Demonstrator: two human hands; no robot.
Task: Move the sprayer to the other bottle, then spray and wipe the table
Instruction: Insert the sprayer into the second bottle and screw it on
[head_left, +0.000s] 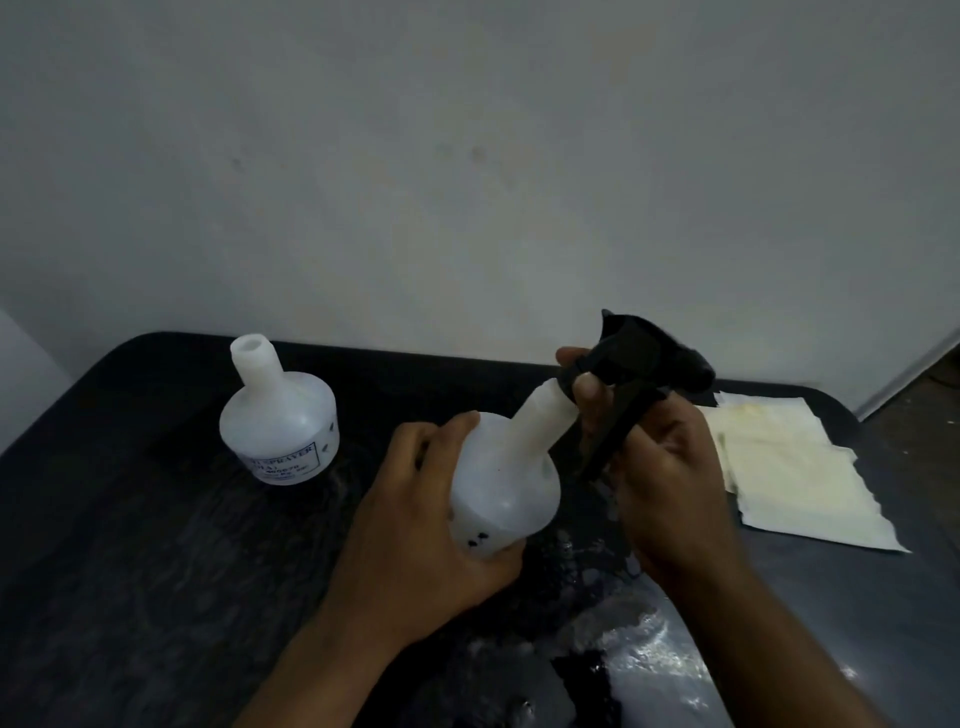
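Observation:
My left hand (415, 519) grips the body of a white plastic bottle (506, 483), which is tilted with its neck pointing up and to the right. The black trigger sprayer (639, 358) sits at the top of that neck, and my right hand (670, 467) is closed around its collar and trigger. A second white bottle (280, 421) with a printed label stands upright at the back left of the dark table (130, 545); its neck is open, with no cap on it.
A pale folded cloth (795, 467) lies flat on the table at the right. Wet, shiny patches (649, 639) cover the table in front of my hands. A plain wall runs behind the table, and the floor shows past its right edge.

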